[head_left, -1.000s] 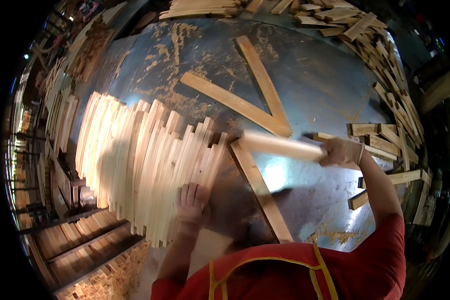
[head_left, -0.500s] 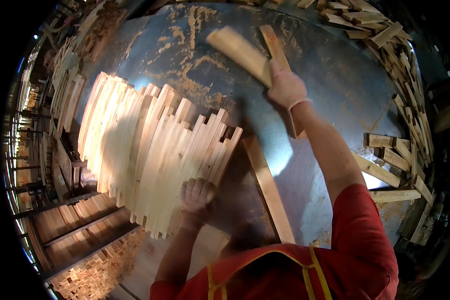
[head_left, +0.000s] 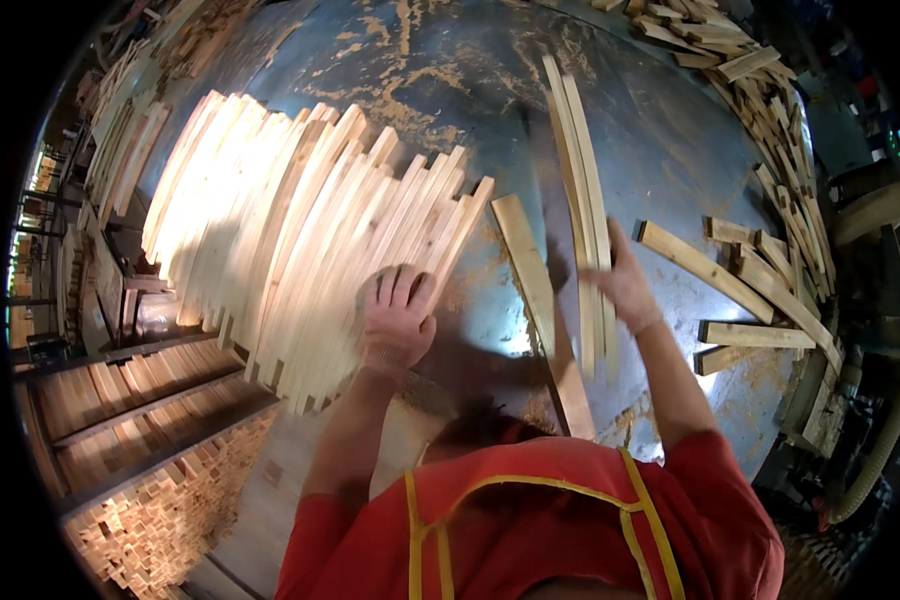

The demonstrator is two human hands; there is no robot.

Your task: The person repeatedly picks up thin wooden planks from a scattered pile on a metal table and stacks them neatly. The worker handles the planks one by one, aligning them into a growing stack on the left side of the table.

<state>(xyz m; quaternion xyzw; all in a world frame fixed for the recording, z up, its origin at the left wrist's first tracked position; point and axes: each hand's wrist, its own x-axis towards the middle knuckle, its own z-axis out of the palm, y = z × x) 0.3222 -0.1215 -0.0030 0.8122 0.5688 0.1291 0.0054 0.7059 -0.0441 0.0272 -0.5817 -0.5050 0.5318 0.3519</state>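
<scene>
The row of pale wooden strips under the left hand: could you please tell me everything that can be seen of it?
The row of strips consists of many long, narrow pieces, apparently wood, packed side by side. Its far and near ends are uneven, because the pieces do not line up. It lies on the blue-grey table, the strips slanting with far ends toward the right. Its left part is brightly lit. The left hand rests on its right part.

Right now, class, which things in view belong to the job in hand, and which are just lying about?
In the work:
right hand, gripping what look like two wood strips
left hand, resting on the row of pale strips

Apparently just lying about:
jumbled wood pieces at far right
sawdust on the tabletop
stacked wood, lower left
</scene>
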